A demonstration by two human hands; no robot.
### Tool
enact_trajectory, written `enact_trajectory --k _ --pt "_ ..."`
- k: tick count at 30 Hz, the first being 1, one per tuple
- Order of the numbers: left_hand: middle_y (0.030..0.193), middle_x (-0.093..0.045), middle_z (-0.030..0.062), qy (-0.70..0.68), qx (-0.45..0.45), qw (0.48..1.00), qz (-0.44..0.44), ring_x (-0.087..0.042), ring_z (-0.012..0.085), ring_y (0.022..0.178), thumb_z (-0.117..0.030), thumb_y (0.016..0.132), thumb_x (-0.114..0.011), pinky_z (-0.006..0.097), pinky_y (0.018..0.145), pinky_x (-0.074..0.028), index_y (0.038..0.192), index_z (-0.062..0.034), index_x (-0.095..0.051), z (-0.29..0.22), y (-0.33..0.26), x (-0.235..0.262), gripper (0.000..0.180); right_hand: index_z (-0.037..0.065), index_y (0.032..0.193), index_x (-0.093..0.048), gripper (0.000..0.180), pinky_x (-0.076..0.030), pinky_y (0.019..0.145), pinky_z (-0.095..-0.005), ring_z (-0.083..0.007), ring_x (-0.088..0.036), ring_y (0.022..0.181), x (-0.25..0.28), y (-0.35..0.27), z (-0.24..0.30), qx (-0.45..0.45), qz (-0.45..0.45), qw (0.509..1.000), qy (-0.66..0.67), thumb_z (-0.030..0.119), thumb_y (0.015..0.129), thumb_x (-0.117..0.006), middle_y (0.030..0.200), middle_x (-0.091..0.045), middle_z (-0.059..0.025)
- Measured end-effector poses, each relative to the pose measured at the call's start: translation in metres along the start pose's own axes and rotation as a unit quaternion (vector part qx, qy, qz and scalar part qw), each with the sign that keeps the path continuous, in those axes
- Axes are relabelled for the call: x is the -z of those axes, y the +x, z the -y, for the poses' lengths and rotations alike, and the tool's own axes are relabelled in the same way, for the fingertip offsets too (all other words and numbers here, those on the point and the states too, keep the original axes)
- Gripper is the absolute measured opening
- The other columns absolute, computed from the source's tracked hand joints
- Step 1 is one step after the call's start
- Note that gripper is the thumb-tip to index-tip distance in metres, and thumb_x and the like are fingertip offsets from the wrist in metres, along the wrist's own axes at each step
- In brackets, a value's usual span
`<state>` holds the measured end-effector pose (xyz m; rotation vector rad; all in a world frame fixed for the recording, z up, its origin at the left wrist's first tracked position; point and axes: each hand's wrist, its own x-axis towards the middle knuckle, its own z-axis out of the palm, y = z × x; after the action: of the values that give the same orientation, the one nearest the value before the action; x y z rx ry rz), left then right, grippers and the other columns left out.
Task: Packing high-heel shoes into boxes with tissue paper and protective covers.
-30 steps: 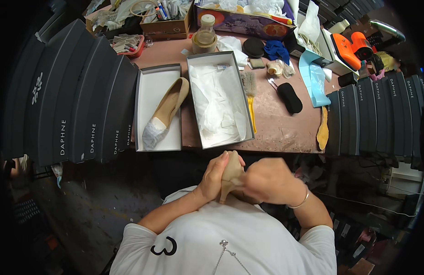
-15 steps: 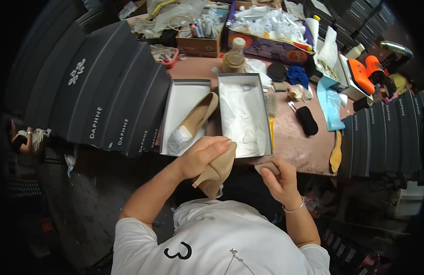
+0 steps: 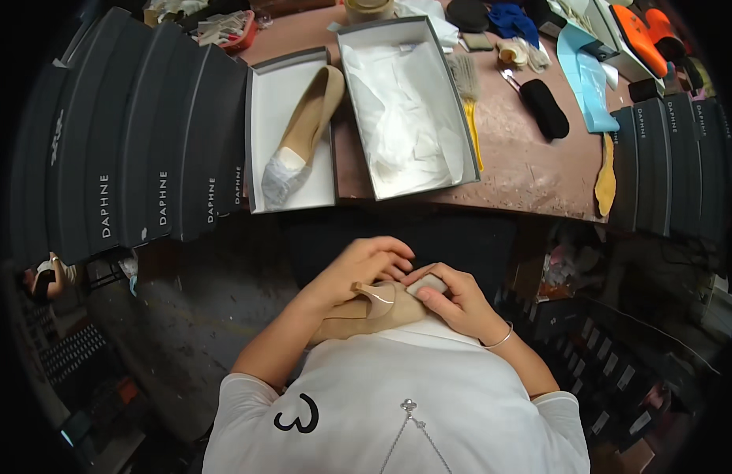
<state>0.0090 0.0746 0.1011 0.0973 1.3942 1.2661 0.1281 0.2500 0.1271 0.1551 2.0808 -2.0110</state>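
Note:
Against the front of my white shirt lies a beige high-heeled shoe (image 3: 346, 325), tilted on its side with the heel up. My left hand (image 3: 366, 268) is closed round it beside the heel, its fingers curled and partly hidden. In my right hand (image 3: 461, 306) a small grey-beige block (image 3: 426, 285) is pinched between thumb and fingers, pressed to the shoe's surface. A second beige shoe (image 3: 307, 118) sits in the left white-lined box (image 3: 259, 103), its toe wrapped in pale film. White tissue paper (image 3: 401, 110) fills the open box (image 3: 469, 162) beside it.
Stacked dark shoeboxes (image 3: 145, 134) rise on the left, with more dark boxes (image 3: 650, 158) at right. On the pink table (image 3: 516, 174) lie a yellow-handled brush (image 3: 470, 110), a black oval object (image 3: 545, 108), a light-blue sheet (image 3: 587, 87) and a yellow strip (image 3: 605, 178).
Both hands have come closer together, nearer my body. The shoe has turned onto its side against my shirt, and the block now touches it. The view has tilted downward.

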Motion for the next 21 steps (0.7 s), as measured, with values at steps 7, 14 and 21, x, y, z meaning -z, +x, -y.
enact_trajectory --k 7,14,21 --pt "0.102 -0.065 0.0162 0.235 -0.143 0.934 -0.229 -0.064 0.0212 0.094 -0.004 0.093 -0.045 0.03 0.084 -0.049 0.113 0.004 -0.061 0.002 -0.084 -0.008 0.027 0.0 0.097 -0.062 0.016 -0.052 0.069 -0.0254 -0.0168 -0.068 0.079 -0.004 0.0 -0.001 -0.034 0.045 0.998 0.007 0.015 0.09 -0.064 0.092 -0.071 -0.0109" --pt "0.123 -0.056 0.0203 0.336 -0.166 0.926 -0.052 -0.053 0.0348 0.115 -0.043 0.081 -0.064 0.042 0.102 -0.037 0.123 0.0054 -0.052 0.01 -0.08 0.012 0.066 0.0 0.094 -0.062 0.015 -0.049 0.062 -0.0257 -0.018 -0.065 0.067 -0.001 0.004 -0.001 -0.018 0.044 0.998 -0.036 0.014 0.088 -0.066 0.08 -0.066 -0.0101" --pt "0.093 -0.06 0.0187 0.417 -0.162 0.892 -0.067 -0.057 0.0344 0.09 -0.063 0.076 -0.067 0.041 0.086 -0.043 0.1 0.0058 -0.057 0.016 -0.057 -0.008 0.074 -0.001 0.089 -0.063 0.014 -0.046 0.054 -0.0271 -0.0188 -0.059 0.058 0.012 -0.01 0.001 0.073 -0.016 0.99 -0.119 0.01 0.083 -0.07 0.072 -0.059 -0.0093"
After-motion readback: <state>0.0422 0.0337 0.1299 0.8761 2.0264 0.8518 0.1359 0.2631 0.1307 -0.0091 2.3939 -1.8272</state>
